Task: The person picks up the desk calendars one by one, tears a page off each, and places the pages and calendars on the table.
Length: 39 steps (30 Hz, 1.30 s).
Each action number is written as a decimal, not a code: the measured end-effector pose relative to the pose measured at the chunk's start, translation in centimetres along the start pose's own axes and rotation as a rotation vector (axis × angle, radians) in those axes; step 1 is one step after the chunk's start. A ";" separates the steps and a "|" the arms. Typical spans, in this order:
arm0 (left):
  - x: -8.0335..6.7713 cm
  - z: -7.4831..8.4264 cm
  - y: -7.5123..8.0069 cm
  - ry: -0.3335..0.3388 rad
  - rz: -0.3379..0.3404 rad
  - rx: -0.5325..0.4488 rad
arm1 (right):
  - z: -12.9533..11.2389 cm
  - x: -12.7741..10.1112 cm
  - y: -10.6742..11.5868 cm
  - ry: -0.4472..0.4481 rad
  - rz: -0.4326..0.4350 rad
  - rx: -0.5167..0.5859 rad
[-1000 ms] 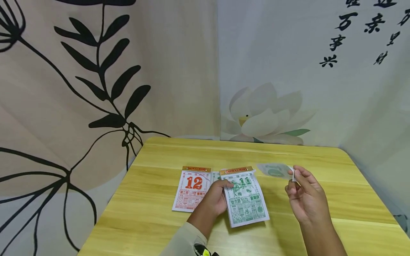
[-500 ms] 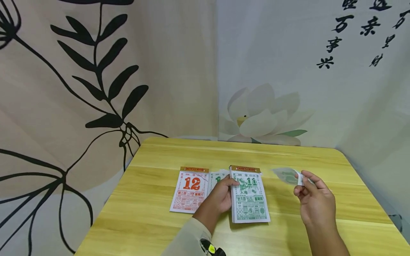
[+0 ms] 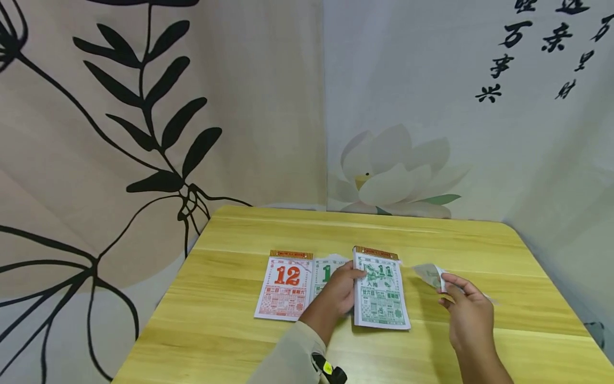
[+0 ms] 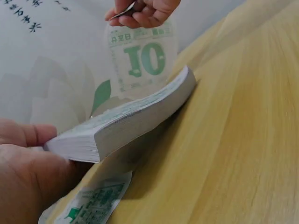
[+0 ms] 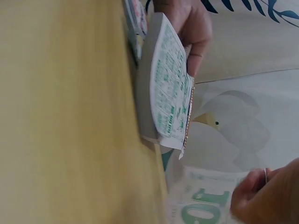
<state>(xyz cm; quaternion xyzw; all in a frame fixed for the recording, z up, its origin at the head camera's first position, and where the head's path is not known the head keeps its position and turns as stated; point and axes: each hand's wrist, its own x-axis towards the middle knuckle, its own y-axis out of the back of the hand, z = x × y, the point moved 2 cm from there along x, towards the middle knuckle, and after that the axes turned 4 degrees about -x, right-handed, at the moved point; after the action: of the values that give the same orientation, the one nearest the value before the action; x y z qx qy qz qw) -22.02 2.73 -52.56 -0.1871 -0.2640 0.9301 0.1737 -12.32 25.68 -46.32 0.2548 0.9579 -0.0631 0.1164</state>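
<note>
With the left hand [image 3: 336,296] gripping the calendar pad [image 3: 381,293] mid-tabletop [image 3: 230,341], the right hand [image 3: 467,314] is pinching a torn page [image 3: 428,273]; it should be laid flat, clear of the pad.

Thick green-printed calendar pad [image 3: 381,293] lies on the table, torn "10" sheet [image 4: 142,58] hanging beside.

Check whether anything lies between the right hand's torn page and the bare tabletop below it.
Nothing visible does: the right hand pinches the torn page over bare table, right of the calendar pad.
</note>
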 end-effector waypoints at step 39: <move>-2.1 3.7 1.3 -0.057 0.058 0.389 | 2.7 -1.8 1.6 -0.397 -0.504 -0.151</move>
<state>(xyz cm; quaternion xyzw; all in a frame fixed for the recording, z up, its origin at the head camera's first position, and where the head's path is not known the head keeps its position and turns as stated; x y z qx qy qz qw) -22.09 -0.79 -49.86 -0.1310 -0.0786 0.9732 0.1720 -9.43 25.72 -48.59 -0.0167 0.9514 -0.0672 0.3000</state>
